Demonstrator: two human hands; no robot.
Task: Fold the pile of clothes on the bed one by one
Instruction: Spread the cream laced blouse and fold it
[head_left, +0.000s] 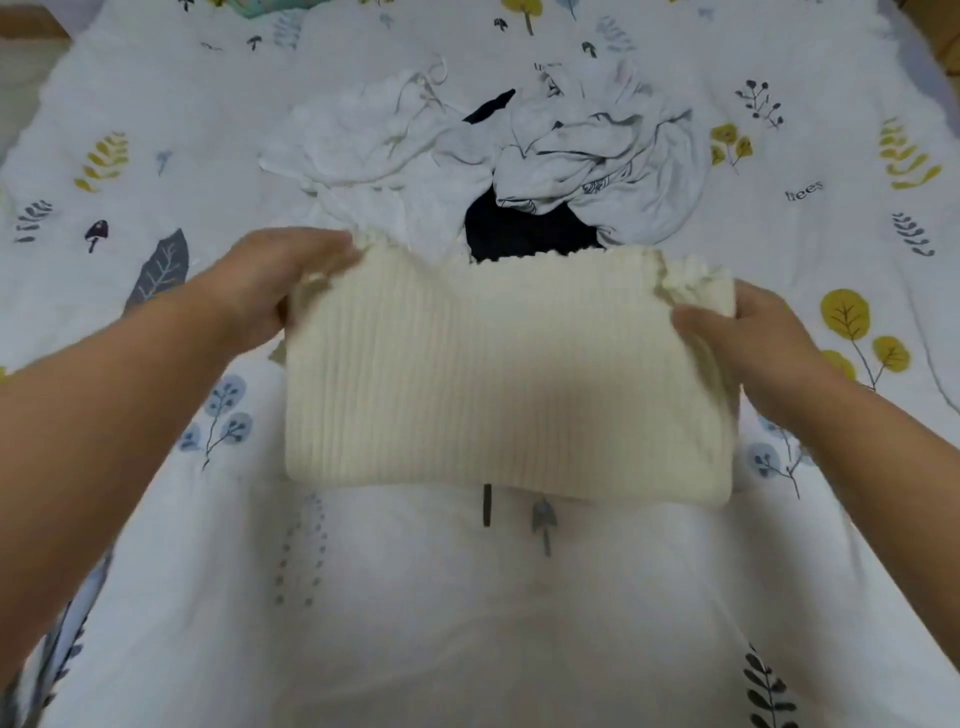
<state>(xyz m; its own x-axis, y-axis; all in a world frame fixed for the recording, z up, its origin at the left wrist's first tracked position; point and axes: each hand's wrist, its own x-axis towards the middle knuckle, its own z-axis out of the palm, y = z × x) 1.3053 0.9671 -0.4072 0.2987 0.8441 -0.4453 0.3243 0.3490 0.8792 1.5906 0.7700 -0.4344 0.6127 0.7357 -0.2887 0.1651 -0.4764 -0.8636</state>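
- Knit (509, 374) sits mid-bed (467, 623), already folded into a rectangle, near the person so there's flat room to work.
- Left hand (283, 283) grips its far-left corner, right hand (737, 332) pinches the right edge – likely squaring or lifting it.
- Pile (488, 161) just beyond, unfolded, within reach for the next pick.

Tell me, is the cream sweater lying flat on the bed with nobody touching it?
No. Both hands grip it: the left hand holds one upper corner of the cream sweater and the right hand the other.
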